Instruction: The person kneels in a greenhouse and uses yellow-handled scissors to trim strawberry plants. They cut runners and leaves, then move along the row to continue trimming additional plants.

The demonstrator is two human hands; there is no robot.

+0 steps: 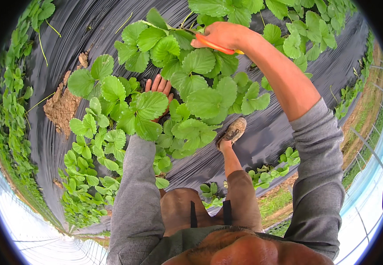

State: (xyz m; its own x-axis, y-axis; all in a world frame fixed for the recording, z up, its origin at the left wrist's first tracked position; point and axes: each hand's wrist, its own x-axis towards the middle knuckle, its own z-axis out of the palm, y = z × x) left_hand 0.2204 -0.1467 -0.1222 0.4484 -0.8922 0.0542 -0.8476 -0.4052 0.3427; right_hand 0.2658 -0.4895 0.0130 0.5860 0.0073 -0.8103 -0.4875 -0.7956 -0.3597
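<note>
Head view, item by item as I see it. Left hand (pixel 158 86): fingers held together and pushed in among the leaves of the strawberry plant (pixel 187 95); only the fingertips and part of the back show, the palm and thumb are covered by foliage, so I cannot tell what, if anything, it grips. Right hand (pixel 221 36): closed around the orange handle of a cutting tool (pixel 215 45), at the far side of the same plant; the blades are hidden behind the hand and leaves, and I cannot make out their kind. Black plastic sheet (pixel 271 128): covers the raised bed under the plant, wrinkled and shiny. Patch of bare soil (pixel 61 106): shows through the sheet, left of the plant. Shoe (pixel 233 131): muddy, planted on the sheet just beside the plant's near leaves; the other foot is out of sight. Grey sleeves (pixel 317 176): cover both forearms, the right one pushed up past the wrist. More plants (pixel 13 101): run along the left rim, bent and blurred by the lens.
</note>
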